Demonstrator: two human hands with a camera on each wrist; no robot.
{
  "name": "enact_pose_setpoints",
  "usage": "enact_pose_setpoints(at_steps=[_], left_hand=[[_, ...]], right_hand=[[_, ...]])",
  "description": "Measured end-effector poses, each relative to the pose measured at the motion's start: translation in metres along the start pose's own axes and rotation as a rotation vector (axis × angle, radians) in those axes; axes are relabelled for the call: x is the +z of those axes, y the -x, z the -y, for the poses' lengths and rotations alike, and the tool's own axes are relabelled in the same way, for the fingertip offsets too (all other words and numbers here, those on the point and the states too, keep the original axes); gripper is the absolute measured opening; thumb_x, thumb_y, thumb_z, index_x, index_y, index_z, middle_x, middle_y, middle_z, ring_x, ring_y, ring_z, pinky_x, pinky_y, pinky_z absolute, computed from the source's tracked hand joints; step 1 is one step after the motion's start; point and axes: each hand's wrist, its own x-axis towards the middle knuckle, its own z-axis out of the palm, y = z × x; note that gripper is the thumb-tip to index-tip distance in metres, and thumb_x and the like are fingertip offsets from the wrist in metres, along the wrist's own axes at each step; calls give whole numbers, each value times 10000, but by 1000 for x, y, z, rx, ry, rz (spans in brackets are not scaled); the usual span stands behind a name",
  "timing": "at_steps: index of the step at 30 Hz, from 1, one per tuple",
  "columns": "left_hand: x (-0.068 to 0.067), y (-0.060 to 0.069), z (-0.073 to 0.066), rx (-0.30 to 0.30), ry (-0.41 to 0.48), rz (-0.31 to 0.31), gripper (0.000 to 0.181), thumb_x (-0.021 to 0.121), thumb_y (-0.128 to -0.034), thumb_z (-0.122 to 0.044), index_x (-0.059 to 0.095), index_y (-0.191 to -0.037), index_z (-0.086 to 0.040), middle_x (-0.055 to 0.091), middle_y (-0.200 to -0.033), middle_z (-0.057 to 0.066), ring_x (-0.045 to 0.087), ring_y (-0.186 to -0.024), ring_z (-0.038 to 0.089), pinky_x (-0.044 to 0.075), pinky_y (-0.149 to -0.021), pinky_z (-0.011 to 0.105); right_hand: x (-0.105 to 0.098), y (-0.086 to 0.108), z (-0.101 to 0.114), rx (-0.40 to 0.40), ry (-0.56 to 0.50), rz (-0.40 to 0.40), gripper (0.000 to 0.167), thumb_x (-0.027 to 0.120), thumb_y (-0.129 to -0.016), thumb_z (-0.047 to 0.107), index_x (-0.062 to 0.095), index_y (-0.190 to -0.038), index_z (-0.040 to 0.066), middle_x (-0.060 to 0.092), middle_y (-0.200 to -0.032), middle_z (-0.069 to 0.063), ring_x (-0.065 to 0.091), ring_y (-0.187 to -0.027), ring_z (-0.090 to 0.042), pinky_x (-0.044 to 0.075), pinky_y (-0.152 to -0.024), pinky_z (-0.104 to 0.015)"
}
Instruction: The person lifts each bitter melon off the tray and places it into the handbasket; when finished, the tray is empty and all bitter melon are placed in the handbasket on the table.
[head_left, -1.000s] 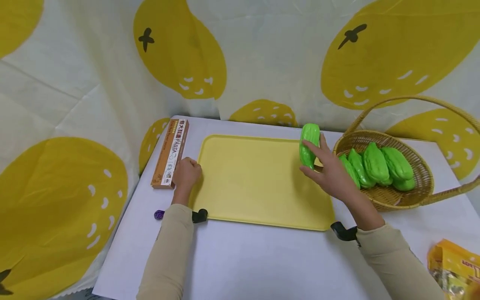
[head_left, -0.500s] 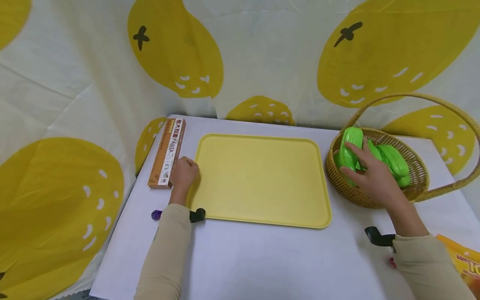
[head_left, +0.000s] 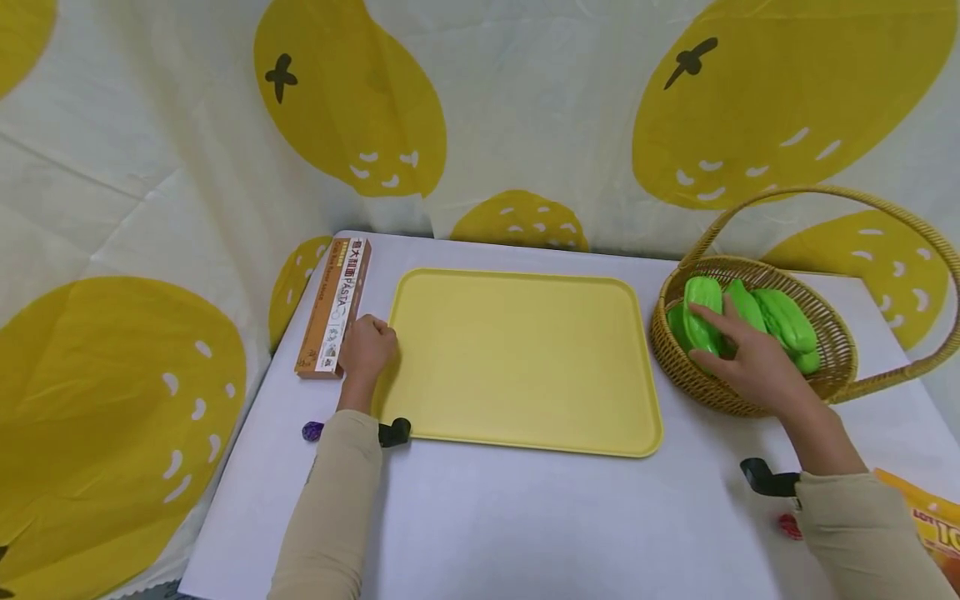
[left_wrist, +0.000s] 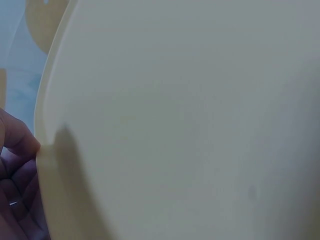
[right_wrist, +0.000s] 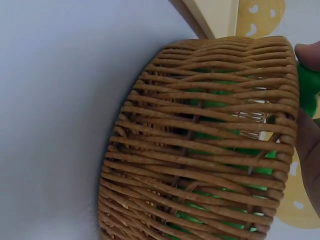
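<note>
In the head view, my right hand (head_left: 757, 362) holds a bright green, glossy, ridged vegetable (head_left: 702, 321) between thumb and fingers, low inside the wicker basket (head_left: 681, 371). Several similar green vegetables (head_left: 783, 321) lie beside it. From the right wrist, the woven basket side (right_wrist: 200, 135) fills much of the picture, and green shows through its gaps. My left hand (head_left: 367, 346) is curled into a fist at the left edge of the yellow tray (head_left: 517, 358). The left wrist view shows a fingertip touching the tray's rim (left_wrist: 42, 110), with other fingers folded below.
A pasta box (head_left: 333, 308) lies left of the tray. Near the left forearm is a small purple wrapped item (head_left: 312, 431); a small red one (head_left: 789, 526) sits by the right sleeve. An orange packet (head_left: 933, 521) is at lower right. The basket's tall handle (head_left: 810, 191) arches upward.
My right hand has carried the green vegetable from above the tray's right side over to the basket, then lowered it inside. The left hand stays at the tray's edge.
</note>
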Motion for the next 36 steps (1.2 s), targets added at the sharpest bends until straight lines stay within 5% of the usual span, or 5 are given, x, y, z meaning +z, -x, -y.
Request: enact_pose_setpoints(at_steps=[5, 12, 30, 36], left_hand=[[1, 1, -1, 0, 5, 1, 287, 493, -981, -225, 674, -1121, -52, 702, -1126, 161, 653, -1002, 362, 521, -854, 532], [1, 0, -2, -2, 6, 12, 289, 493, -984, -232, 671, -1131, -60, 698, -1139, 155, 650, -1007, 354, 515, -850, 519], [-5, -1, -1, 2, -24, 44, 307, 469, -1009, -243, 655, -1176, -65, 700, -1190, 151, 661, -1009, 363, 531, -841, 520], [-10, 4, -10, 72, 26, -60, 344, 482, -1010, -238, 656, -1240, -50, 670, -1229, 178, 640, -1097, 398, 526, -893, 579]], right_hand=[[0, 1, -6, -22, 15, 17, 705, 673, -987, 210, 333, -1595, 106, 77, -1604, -420, 537, -1118, -685, 431, -888, -744], [1, 1, -9, 18, 12, 73, 682, 620, -1011, 200, 300, -1607, 115, 86, -1613, -412, 371, -1261, -724, 366, -959, -784], [3, 1, -5, 70, 56, 108, 731, 615, -1005, 229, 244, -1620, 98, 26, -1626, -401, 294, -1344, -703, 322, -1027, -792], [4, 8, 3, 57, 138, 55, 650, 578, -1020, 210, 311, -1584, 31, 157, -1592, -431, 349, -1300, -702, 358, -995, -788]])
